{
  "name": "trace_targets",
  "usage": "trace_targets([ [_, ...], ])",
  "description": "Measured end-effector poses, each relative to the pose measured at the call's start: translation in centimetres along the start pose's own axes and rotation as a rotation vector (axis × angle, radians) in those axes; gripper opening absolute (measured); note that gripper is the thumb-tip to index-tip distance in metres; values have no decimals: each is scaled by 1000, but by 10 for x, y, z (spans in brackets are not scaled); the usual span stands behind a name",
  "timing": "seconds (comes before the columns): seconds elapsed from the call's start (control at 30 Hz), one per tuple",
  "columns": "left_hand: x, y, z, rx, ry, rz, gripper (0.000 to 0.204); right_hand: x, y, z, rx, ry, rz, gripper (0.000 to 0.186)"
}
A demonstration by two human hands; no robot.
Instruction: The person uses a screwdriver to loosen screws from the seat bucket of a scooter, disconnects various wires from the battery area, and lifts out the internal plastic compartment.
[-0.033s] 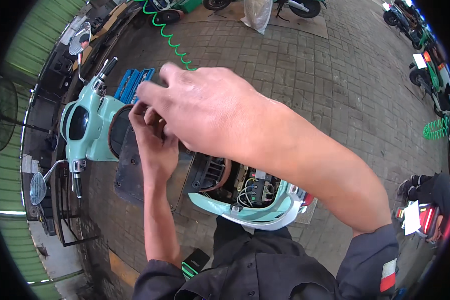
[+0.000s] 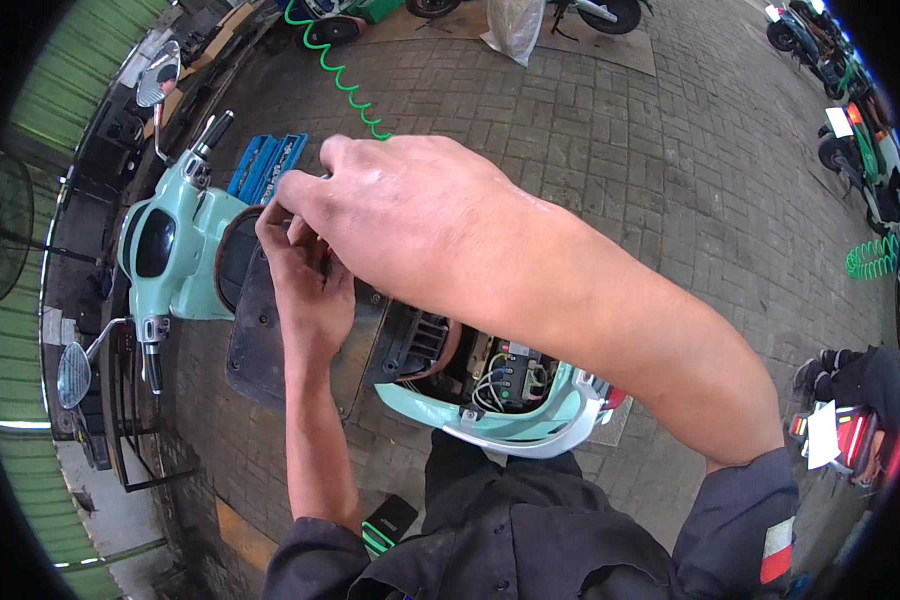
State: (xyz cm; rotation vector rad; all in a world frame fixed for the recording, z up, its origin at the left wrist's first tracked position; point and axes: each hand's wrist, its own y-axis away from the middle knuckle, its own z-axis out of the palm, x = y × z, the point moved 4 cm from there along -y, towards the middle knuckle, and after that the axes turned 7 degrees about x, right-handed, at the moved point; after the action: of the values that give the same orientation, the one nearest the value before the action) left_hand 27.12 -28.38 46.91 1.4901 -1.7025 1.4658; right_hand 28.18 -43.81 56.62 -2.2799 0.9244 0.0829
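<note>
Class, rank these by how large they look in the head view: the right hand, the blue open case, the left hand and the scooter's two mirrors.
1. Right hand, nearest the camera
2. Left hand, partly hidden
3. Blue open case
4. Upper mirror and lower mirror: too alike to rank

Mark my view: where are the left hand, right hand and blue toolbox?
Left hand point(image 2: 308, 285), head view: below the fingers.
Right hand point(image 2: 400, 208), head view: back of hand.
Blue toolbox point(image 2: 251, 168), head view: its left section.
</note>
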Motion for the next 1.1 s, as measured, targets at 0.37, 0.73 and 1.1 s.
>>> trace_targets([
  [0.37, 8, 0, 12, -158, -58, 168, 50, -6, 1, 10, 45, 224, -25, 19],
  [0.73, 56, 9, 26, -153, 182, 254, 46, -16, 81, -52, 242, 213, 390, 60],
  [1.1, 70, 169, 156, -337, -364, 166, 51, 52, 520, -140, 27, 34, 989, 67],
])
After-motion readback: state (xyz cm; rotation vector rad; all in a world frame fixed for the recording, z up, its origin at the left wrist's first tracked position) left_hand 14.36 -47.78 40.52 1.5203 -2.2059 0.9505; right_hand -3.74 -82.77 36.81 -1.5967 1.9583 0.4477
